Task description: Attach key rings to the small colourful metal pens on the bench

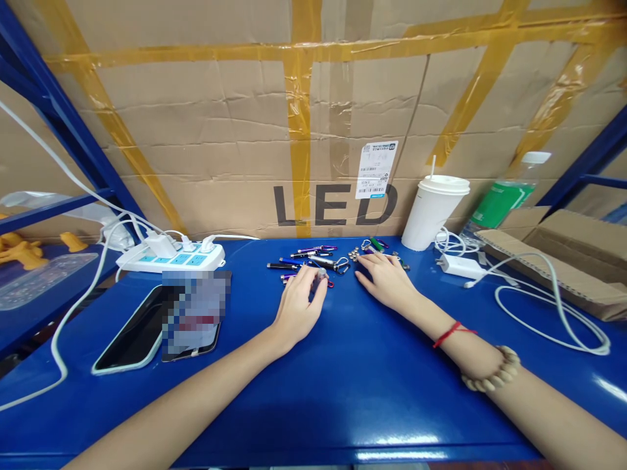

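White cup (430, 219) with straw (433, 165), open carton (582, 240), left hand (297, 307) by tubes (283, 266), grip unclear, right hand (386, 279) spread beside metal pieces (353, 253)

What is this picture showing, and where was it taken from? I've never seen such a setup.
There's no machine: these are a person's bare hands, filmed by a camera worn on the head. On the blue table lie slim metal tubes and carabiner clips. The left hand is at their near edge; anything it holds is too small to identify. The right hand is at small round metal pieces. To the left are a power strip and pale-cased phone; to the right, a lidded cup, bottle and open cardboard box.
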`<state>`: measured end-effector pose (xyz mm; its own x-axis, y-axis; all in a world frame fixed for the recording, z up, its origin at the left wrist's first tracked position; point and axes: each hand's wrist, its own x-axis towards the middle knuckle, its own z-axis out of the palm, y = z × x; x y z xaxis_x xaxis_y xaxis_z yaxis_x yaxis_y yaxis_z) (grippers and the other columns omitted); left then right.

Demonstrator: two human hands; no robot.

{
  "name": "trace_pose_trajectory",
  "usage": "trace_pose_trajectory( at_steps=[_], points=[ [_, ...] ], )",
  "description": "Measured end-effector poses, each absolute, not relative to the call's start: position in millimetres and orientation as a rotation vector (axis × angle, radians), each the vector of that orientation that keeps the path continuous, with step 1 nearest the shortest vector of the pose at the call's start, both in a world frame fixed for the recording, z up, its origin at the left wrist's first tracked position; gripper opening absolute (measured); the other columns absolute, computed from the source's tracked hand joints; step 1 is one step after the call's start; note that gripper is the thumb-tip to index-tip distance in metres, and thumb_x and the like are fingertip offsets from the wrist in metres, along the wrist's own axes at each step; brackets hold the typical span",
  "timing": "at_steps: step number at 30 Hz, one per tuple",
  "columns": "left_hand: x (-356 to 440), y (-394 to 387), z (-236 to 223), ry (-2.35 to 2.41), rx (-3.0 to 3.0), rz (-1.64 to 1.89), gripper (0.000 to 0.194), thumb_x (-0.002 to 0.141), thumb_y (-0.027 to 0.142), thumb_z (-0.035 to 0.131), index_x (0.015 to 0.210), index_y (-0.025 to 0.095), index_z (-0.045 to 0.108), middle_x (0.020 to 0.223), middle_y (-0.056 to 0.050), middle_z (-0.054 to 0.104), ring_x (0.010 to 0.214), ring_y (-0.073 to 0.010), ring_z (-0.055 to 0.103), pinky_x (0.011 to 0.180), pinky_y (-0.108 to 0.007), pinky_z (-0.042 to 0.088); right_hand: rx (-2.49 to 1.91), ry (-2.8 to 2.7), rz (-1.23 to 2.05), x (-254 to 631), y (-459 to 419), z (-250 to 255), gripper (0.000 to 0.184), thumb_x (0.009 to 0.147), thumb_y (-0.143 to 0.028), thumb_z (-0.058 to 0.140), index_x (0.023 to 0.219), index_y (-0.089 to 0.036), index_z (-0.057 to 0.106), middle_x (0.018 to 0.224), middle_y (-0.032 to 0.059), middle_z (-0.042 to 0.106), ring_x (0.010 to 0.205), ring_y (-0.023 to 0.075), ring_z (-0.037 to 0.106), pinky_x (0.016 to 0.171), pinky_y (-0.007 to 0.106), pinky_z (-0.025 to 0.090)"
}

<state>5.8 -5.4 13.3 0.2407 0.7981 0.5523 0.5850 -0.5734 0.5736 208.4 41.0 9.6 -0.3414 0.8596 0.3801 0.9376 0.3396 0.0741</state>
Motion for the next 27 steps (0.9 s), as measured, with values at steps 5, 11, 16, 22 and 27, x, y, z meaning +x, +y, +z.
trace_pose_trajectory(
  at_steps=[5,11,16,22,27],
  points=[
    [6,-4,12,1.279,2.274,1.243,0.017,0.09,0.024,0.038,0.077,0.016,0.045,0.08,-0.002,0.049,0.075,-0.0137,0.047,0.069,-0.026,0.034,-1.667,-2.349,-0.406,208,40,16,0.027,0.088,-0.024,0.042,0.101,-0.015,0.063,0.105,0.0072,0.059,0.103,0.0205,0.049,0.083,0.034,0.028],
    [6,-4,12,1.257,2.308,1.188,0.026,0.091,0.03,0.035,0.07,0.016,0.038,0.075,-0.002,0.046,0.072,-0.0144,0.045,0.065,-0.027,0.031,-1.72,-2.299,-0.422,209,39,18,0.024,0.088,-0.025,0.045,0.092,-0.018,0.067,0.096,0.0061,0.061,0.094,0.0194,0.052,0.078,0.033,0.028],
    [5,-5,13,1.258,2.299,1.175,0.025,0.091,0.029,0.036,0.07,0.016,0.038,0.076,-0.002,0.047,0.071,-0.014,0.045,0.066,-0.026,0.032,-1.711,-2.24,-0.241,208,39,20,0.016,0.084,-0.026,0.052,0.085,-0.021,0.066,0.089,0.0018,0.063,0.09,0.0174,0.055,0.077,0.031,0.032],
    [5,-7,15,1.178,2.276,1.188,0.015,0.09,0.022,0.037,0.079,0.017,0.044,0.083,-0.001,0.05,0.077,-0.0131,0.047,0.073,-0.025,0.035,-1.647,-2.257,-0.137,206,39,20,0.02,0.084,-0.029,0.051,0.094,-0.022,0.066,0.089,0.0,0.063,0.08,0.0134,0.057,0.066,0.024,0.039],
    [5,-8,15,1.115,2.268,1.164,0.013,0.089,0.018,0.035,0.084,0.018,0.047,0.087,-0.001,0.05,0.08,-0.0126,0.048,0.074,-0.023,0.036,-1.662,-2.214,-0.1,205,37,23,0.015,0.08,-0.032,0.055,0.083,-0.024,0.068,0.085,-0.0024,0.062,0.078,0.0123,0.057,0.061,0.023,0.038]
  ],
)
